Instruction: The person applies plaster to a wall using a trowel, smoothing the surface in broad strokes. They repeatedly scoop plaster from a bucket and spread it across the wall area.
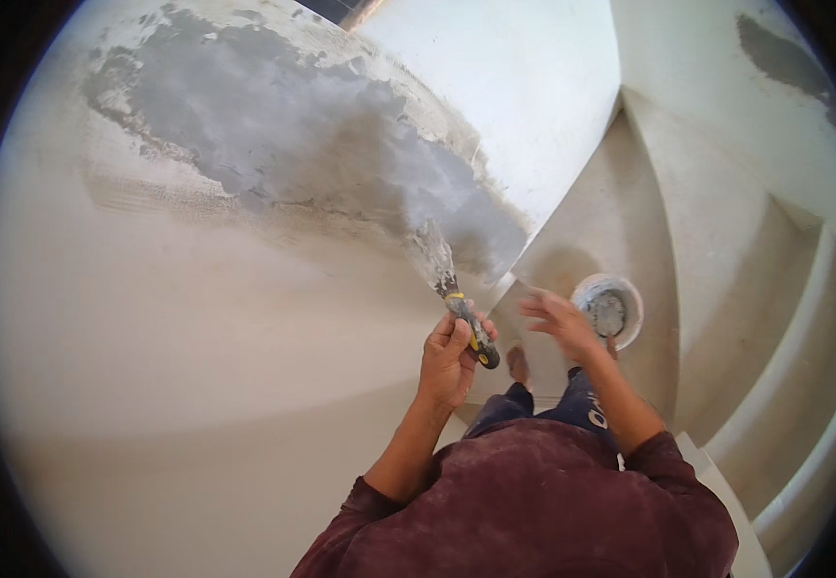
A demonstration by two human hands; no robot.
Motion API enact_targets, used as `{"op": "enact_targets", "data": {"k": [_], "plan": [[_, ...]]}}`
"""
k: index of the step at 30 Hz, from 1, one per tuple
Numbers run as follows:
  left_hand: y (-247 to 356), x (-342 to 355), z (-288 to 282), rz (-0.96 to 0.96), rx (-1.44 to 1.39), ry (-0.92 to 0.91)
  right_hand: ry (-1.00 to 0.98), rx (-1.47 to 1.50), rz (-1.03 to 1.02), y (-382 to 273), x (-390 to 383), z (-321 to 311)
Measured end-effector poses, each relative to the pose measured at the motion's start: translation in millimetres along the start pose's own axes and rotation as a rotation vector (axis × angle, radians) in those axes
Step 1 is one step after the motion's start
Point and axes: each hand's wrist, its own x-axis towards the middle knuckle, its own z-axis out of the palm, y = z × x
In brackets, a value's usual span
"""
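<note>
White lettering point(596, 418) is showing on our dark trousers point(574, 400). We are gripping the putty knife point(454, 306) by its dark-and-yellow handle in our left hand point(449, 366), thumb pressing against it. The knife is slanting, its long axis running from the handle's end forward and leftward, and its smeared blade is pointing away from us at the lower edge of the grey patch point(293, 125) on the pale wall point(196, 318); whether it is touching, we cannot tell. Our right hand point(562, 323), blurred, is hovering empty with fingers extended, near the white bucket point(636, 313). The bucket is holding grey mix point(605, 310) and standing on the floor point(620, 193), between the wall's right edge and the steps point(774, 366).
</note>
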Motion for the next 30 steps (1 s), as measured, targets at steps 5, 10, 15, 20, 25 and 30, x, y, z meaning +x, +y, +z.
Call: {"op": "enact_targets", "data": {"k": [5,10,15,20,25,30], "plan": [[19,-13,16,0.131,0.061,-0.123,-0.34,-0.141,-0.152,-120,-16,132],[38,-19,13,0.298,0.213,-0.172,-0.257,-0.261,-0.259,-123,-14,184],[94,-50,-62,0.717,0.709,0.04,-0.187,-0.573,-0.43,-165,-24,256],[172,-87,-170,1.586,1.096,1.087,0.039,-1.275,-1.062,-213,18,321],[214,-99,-255,1.637,1.196,1.514,0.147,-1.204,-1.161,-210,47,361],[226,-69,-288,1.713,1.371,1.53,0.259,-1.313,-1.208,-199,71,379]]}}
